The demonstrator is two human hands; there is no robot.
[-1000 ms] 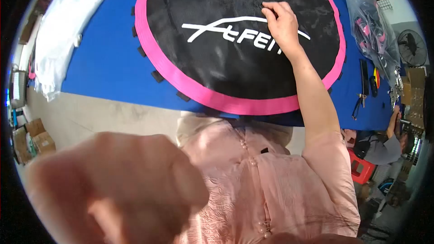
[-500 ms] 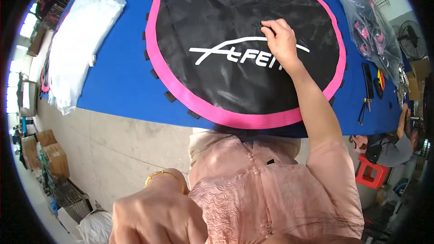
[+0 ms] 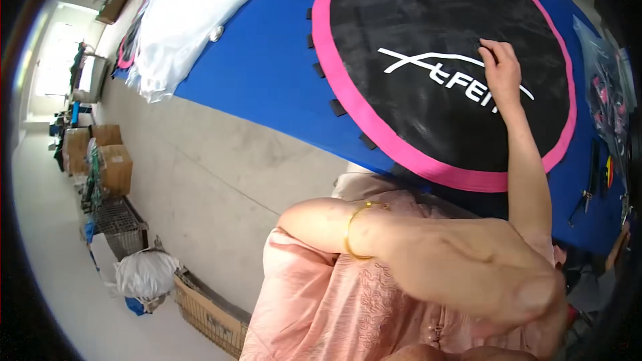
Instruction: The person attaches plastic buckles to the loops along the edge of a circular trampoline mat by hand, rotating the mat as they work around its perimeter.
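Note:
A round black mat (image 3: 428, 20) with a pink rim and white lettering lies flat on the blue table (image 3: 234, 87). Over the mat, just above the lettering, my right hand (image 3: 503, 70) has its thumb and forefinger pinched on something small and dark that I cannot make out. My left hand (image 3: 481, 271), with a gold bangle at the wrist, is close to the camera in front of my pink top (image 3: 354, 301). It is blurred by motion and its fingers are mostly hidden.
Clear plastic (image 3: 194, 20) covers the table's left part. At the right are a bag of pink and black pieces (image 3: 602, 93) and tools (image 3: 585, 197). Cardboard boxes (image 3: 115, 170), a wire crate (image 3: 120, 227) and a white sack (image 3: 144, 273) stand on the floor at left.
The view has swung left, so the mat appears farther right. My left hand has moved from the lower left across my chest to the right. My right hand stays over the mat, pinched.

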